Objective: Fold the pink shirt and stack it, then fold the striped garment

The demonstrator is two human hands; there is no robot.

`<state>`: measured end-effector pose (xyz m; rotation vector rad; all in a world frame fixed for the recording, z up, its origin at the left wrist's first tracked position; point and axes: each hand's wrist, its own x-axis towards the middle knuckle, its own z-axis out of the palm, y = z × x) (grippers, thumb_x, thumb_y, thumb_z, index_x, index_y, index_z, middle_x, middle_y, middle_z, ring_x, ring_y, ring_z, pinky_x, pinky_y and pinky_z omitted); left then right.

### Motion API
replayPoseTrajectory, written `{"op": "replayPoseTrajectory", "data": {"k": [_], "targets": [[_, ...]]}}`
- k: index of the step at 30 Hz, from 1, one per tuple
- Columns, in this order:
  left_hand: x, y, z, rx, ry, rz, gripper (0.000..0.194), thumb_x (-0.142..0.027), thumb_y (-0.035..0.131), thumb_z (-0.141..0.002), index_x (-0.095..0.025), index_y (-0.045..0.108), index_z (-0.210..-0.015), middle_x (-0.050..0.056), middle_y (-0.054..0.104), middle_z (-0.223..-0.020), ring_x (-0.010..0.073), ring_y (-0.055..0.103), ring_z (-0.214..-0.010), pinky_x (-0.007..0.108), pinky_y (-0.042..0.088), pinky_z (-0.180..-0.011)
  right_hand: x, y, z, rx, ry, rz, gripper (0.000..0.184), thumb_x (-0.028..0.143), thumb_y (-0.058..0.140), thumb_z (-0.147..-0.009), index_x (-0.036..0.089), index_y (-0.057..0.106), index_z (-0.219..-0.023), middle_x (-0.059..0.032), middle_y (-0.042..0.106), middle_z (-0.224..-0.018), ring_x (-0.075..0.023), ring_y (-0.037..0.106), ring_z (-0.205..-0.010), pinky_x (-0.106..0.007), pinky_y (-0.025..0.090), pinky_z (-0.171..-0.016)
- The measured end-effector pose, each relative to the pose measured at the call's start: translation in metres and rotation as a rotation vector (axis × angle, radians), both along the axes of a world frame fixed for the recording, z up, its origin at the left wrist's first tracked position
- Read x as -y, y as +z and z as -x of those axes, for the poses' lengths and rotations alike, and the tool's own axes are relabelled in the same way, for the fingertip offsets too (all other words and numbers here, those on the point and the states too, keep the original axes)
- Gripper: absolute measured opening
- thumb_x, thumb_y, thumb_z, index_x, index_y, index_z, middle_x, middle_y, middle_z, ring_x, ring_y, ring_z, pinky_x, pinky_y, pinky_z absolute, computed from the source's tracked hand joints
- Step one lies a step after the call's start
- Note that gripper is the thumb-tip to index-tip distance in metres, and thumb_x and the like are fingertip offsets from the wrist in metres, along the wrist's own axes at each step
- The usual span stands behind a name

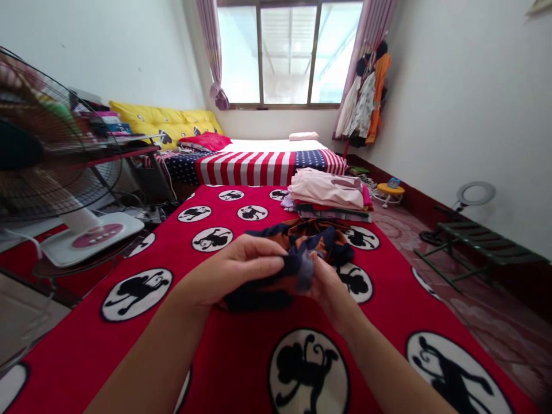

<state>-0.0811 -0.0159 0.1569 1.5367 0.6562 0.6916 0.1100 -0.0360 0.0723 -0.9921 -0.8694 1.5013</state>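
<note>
Both the left hand (pixel 230 270) and the right hand (pixel 330 287) were pinched shut on a crumpled navy-and-orange garment (pixel 302 253) held just above the red monkey-print blanket (pixel 241 356), with a stack of folded clothes (pixel 330 198) lying beyond it.

Soft cloth nearly everywhere, hard plastic and metal at the sides.

The dark garment (pixel 297 253) in the hands was thin, matt cloth; the red blanket (pixel 241 356) looked fleecy and matt. The folded pile (pixel 330 198) was smooth cotton-like cloth. The fan (pixel 52 167) had a wire metal grille and a glossy plastic base.
</note>
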Motion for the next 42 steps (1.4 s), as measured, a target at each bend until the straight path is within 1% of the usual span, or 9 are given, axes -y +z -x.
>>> {"op": "replayPoseTrajectory", "data": {"k": [6, 12, 16, 21, 25, 30, 33, 37, 42], "targets": [[0.028, 0.018, -0.011, -0.243, -0.648, -0.24, 0.027, -0.028, 0.057, -0.088, -0.017, 0.072, -0.108, 0.011, 0.073, -0.098, 0.0228, 0.069, -0.087, 0.025, 0.054, -0.077, 0.005, 0.006, -0.001, -0.202, 0.04, -0.108, 0.057, 0.02, 0.067, -0.071, 0.023, 0.05, -0.125, -0.0055, 0.065, -0.117, -0.0221, 0.063, -0.105, -0.036, 0.047, -0.096], [0.012, 0.013, -0.009, -0.072, -0.069, -0.279, 0.022, -0.034, 0.06, -0.085, -0.022, 0.074, -0.099, 0.009, 0.072, -0.097, 0.0233, 0.068, -0.082, 0.029, 0.055, -0.071, 0.021, 0.011, -0.008, 0.189, 0.627, -0.148, 0.06, 0.022, 0.078, -0.06, 0.022, 0.063, -0.119, -0.001, 0.065, -0.113, -0.0218, 0.059, -0.104, -0.03, 0.046, -0.091], [-0.02, -0.012, -0.007, -0.198, -0.04, -0.472, 0.029, -0.034, 0.064, -0.081, -0.024, 0.071, -0.107, 0.008, 0.067, -0.115, 0.0277, 0.06, -0.109, 0.037, 0.046, -0.096, 0.024, 0.013, -0.007, 0.399, 0.89, -0.244, 0.065, 0.035, 0.082, -0.058, 0.021, 0.065, -0.119, -0.001, 0.065, -0.107, -0.021, 0.058, -0.1, -0.027, 0.044, -0.09], [-0.047, -0.056, -0.01, -0.464, -0.026, -0.592, 0.058, -0.044, 0.072, -0.073, -0.027, 0.059, -0.127, 0.008, 0.049, -0.139, 0.0292, 0.043, -0.129, 0.041, 0.031, -0.109, 0.022, 0.015, -0.01, 0.458, 0.913, -0.303, 0.068, 0.039, 0.082, -0.057, 0.023, 0.064, -0.121, 0.0002, 0.064, -0.105, -0.0187, 0.058, -0.094, -0.023, 0.045, -0.084], [-0.044, -0.086, -0.028, -0.641, 0.049, -0.651, 0.08, -0.045, 0.074, -0.066, -0.027, 0.044, -0.139, 0.011, 0.054, -0.133, 0.0316, 0.052, -0.118, 0.042, 0.04, -0.101, 0.02, 0.012, -0.012, 0.538, 0.913, -0.321, 0.072, 0.037, 0.083, -0.056, 0.023, 0.062, -0.123, 0.0001, 0.064, -0.102, -0.0177, 0.058, -0.09, -0.021, 0.046, -0.08], [-0.043, -0.09, -0.042, -0.584, 0.257, -0.596, 0.029, -0.019, 0.061, -0.065, -0.02, 0.069, -0.092, 0.006, 0.069, -0.088, 0.0248, 0.064, -0.086, 0.033, 0.049, -0.079, 0.02, 0.011, -0.015, 0.57, 0.921, -0.333, 0.069, 0.029, 0.083, -0.054, 0.021, 0.064, -0.12, 0.0001, 0.066, -0.103, -0.0193, 0.059, -0.093, -0.023, 0.046, -0.083], [-0.056, -0.068, -0.023, -0.08, 0.65, -0.306, 0.015, -0.024, 0.058, -0.068, -0.02, 0.065, -0.081, 0.001, 0.067, -0.075, 0.0192, 0.063, -0.07, 0.029, 0.05, -0.067, 0.017, 0.013, -0.019, 0.507, 0.765, -0.341, 0.066, 0.022, 0.079, -0.059, 0.023, 0.061, -0.123, -0.0003, 0.066, -0.111, -0.0203, 0.06, -0.1, -0.026, 0.046, -0.087], [-0.08, -0.044, 0.023, 0.599, 1.075, -0.023, 0.015, -0.027, 0.06, -0.07, -0.018, 0.058, -0.082, 0.0, 0.066, -0.076, 0.0167, 0.064, -0.077, 0.027, 0.051, -0.072, 0.002, 0.006, -0.024, 0.561, 0.06, -0.429, 0.056, 0.012, 0.063, -0.07, 0.024, 0.056, -0.124, -0.0003, 0.066, -0.101, -0.0164, 0.061, -0.092, -0.026, 0.047, -0.081], [-0.103, -0.078, 0.053, 0.359, 1.293, -0.11, 0.025, -0.021, 0.066, -0.066, -0.019, 0.056, -0.088, 0.001, 0.063, -0.087, 0.0176, 0.062, -0.087, 0.029, 0.051, -0.081, -0.022, -0.024, -0.04, 0.771, -0.245, -0.345, 0.025, 0.015, 0.052, -0.071, 0.02, 0.065, -0.092, -0.0021, 0.068, -0.085, -0.0183, 0.063, -0.078, -0.028, 0.049, -0.069]]}}
